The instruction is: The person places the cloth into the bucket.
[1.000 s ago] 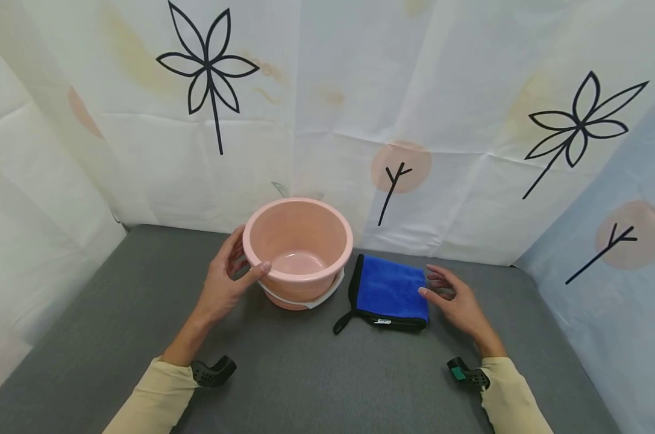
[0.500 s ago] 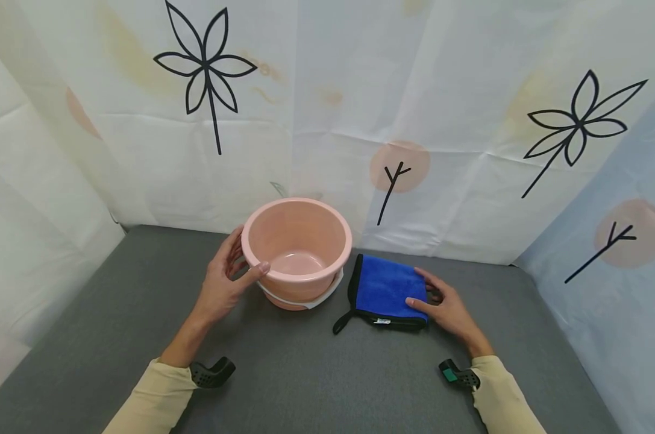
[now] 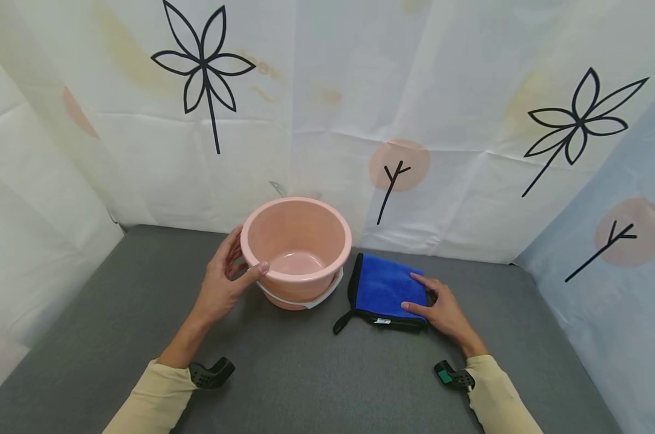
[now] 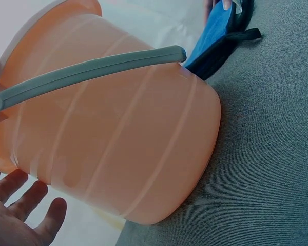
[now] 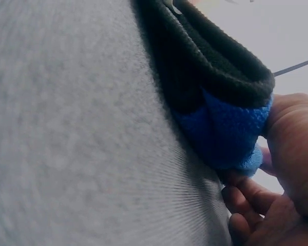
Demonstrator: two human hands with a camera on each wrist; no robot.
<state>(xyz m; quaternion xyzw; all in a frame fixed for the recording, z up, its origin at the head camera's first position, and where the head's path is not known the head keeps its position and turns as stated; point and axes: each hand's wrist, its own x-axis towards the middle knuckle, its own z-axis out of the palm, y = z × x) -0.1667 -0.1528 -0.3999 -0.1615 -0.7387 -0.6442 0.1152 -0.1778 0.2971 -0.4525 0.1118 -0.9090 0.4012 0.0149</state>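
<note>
Probably one stiff, one soft

On the gray table [image 3: 327, 374], the pink bucket [image 3: 297, 241] stood upright with the folded blue cloth [image 3: 387, 286] just to its right. The left hand [image 3: 222, 283] gripped the bucket's rim, thumb on top, fingers along the outer wall; the right hand [image 3: 443, 310] held the cloth's right edge. The bucket looked light, stiff and slightly slippery, so the rim seemed the surest hold. The cloth looked plush and limp, best pinched through all its layers.
</note>
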